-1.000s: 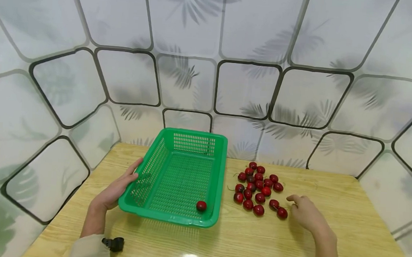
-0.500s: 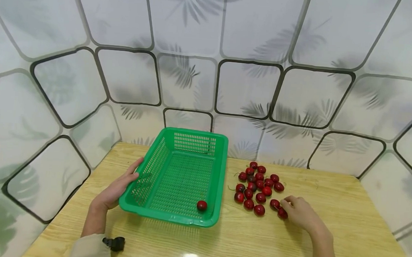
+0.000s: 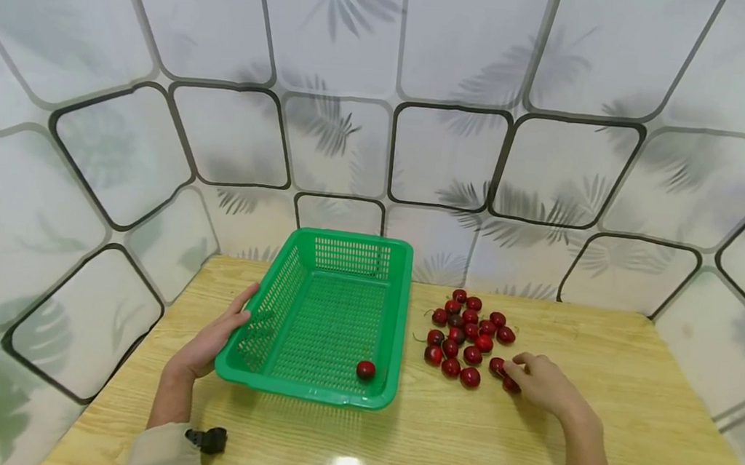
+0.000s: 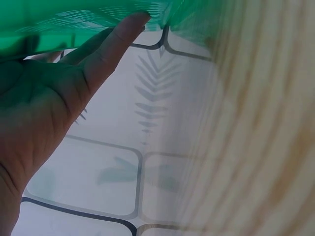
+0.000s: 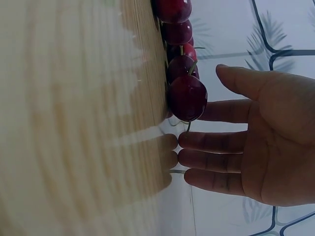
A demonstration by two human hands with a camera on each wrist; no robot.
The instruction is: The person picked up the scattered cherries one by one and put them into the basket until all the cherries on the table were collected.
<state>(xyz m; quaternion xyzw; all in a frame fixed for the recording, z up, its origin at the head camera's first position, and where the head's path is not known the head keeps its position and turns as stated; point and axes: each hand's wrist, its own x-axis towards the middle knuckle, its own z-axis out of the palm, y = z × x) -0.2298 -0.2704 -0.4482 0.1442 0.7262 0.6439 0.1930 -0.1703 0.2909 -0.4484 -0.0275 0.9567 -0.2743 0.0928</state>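
A green plastic basket point(image 3: 307, 392) stands on the left half of the table with a single red cherry point(image 3: 365, 370) in its near right corner. My left hand point(image 3: 209, 340) holds its left side, thumb at the rim and fingers along the outer wall. To the right lies a loose group of dark red cherries point(image 3: 471, 329), some with stems. At its near right edge, my right hand point(image 3: 551, 385) reaches to a pair of cherries point(image 3: 497, 366). In the right wrist view its fingers are extended; the thumb stands apart from the nearest cherry point(image 5: 187, 98), and the index fingertip is hidden behind it.
The light wooden table point(image 3: 435, 442) meets a pale wall covering point(image 3: 447, 158) with dark outlines and leaf prints at its back edge. Black wrist cameras point(image 3: 208, 440) sit at both sleeves.
My right hand has moved slightly left and down onto the pair of cherries, and its fingers now partly cover one of them. My left hand and the basket stay in place.
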